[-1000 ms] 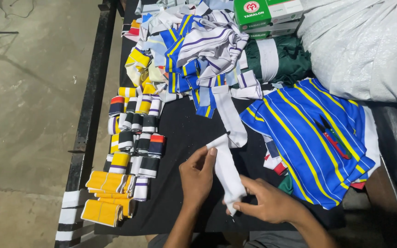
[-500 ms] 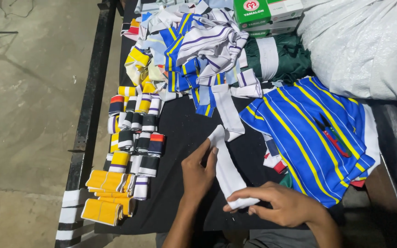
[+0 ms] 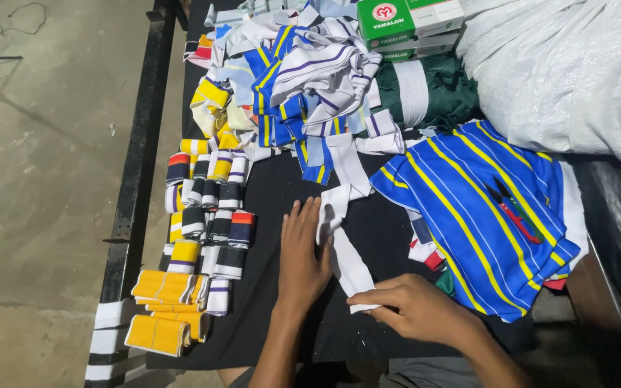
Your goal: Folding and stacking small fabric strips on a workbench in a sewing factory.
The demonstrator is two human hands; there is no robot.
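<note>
A long white fabric strip (image 3: 348, 259) lies on the black table (image 3: 274, 194), running from near me up toward the heap of cloth. My left hand (image 3: 302, 253) rests flat with spread fingers along the strip's left edge, fingertips at its folded upper part. My right hand (image 3: 407, 307) presses down on the strip's near end, fingers pointing left.
Folded striped and yellow ribbed bands (image 3: 203, 230) lie in rows at the left. A heap of blue, white and yellow strips (image 3: 296, 79) fills the far side. A blue striped cloth (image 3: 483, 215) with scissors (image 3: 513, 210) lies right, beyond it green fabric (image 3: 433, 90), boxes (image 3: 407, 25) and a white sack (image 3: 569, 65).
The strip, earlier held up between both hands, now lies flat on the table. My left hand has opened flat beside it; my right hand has slid to its near end.
</note>
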